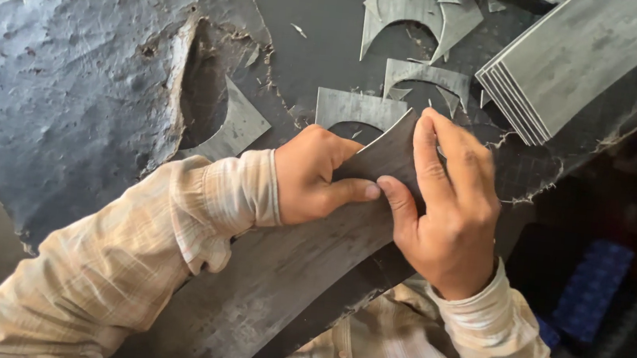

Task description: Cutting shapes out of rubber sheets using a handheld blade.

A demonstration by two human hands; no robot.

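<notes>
the work surface [67, 89] is a dark, badly chewed-up mat, pitted and torn, with one deep gouge [202, 84]. grey offcuts with curved cutouts [407, 11] lie scattered along the top, one triangular scrap [241, 125] sits beside the gouge, and a neat stack of grey sheets [576, 56] sits top right.

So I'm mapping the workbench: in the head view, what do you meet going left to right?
Triangular offcut → left hand → dark curved sheet pinched by both hands → right hand → stack of grey strips.
</notes>
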